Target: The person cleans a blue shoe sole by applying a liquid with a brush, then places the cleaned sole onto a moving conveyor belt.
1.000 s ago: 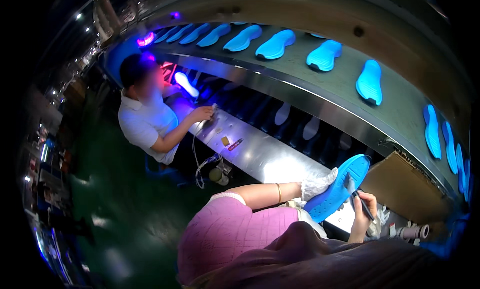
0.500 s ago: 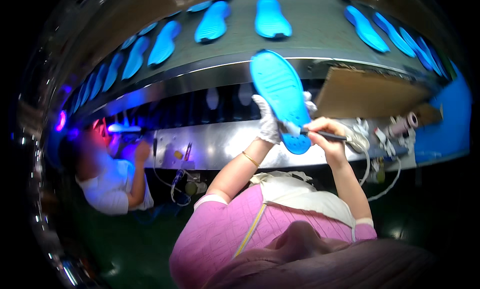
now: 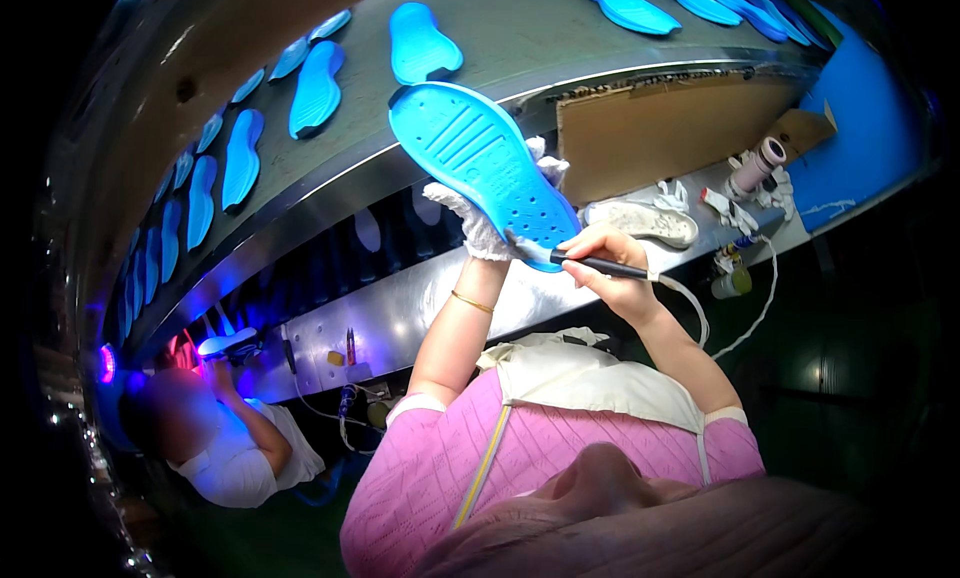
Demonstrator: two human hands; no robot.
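Observation:
A bright blue shoe sole [image 3: 480,158] is held slanting above the workbench, its ridged and pitted face toward me. My left hand [image 3: 472,224], in a white glove, is closed around the sole from beneath, with fingertips showing past its far edge. In my bare right hand [image 3: 622,283] is a black-handled brush [image 3: 606,267], pinched between the fingers. A pale hose [image 3: 694,306] runs from the handle's back end. The brush tip meets the lower end of the sole, near its rim.
More blue soles [image 3: 318,90] lie along a conveyor belt [image 3: 510,43] ahead. Right of my hands, the metal bench [image 3: 525,293] bears a white shoe [image 3: 640,222], gloves and a pink bottle [image 3: 758,166], with cardboard [image 3: 680,128] behind. A co-worker [image 3: 235,448] works at left.
The sole has tilted further, its upper end leaning left. The brush has moved from the sole's inner face to its lower end. My view has turned, shifting the belt and bench.

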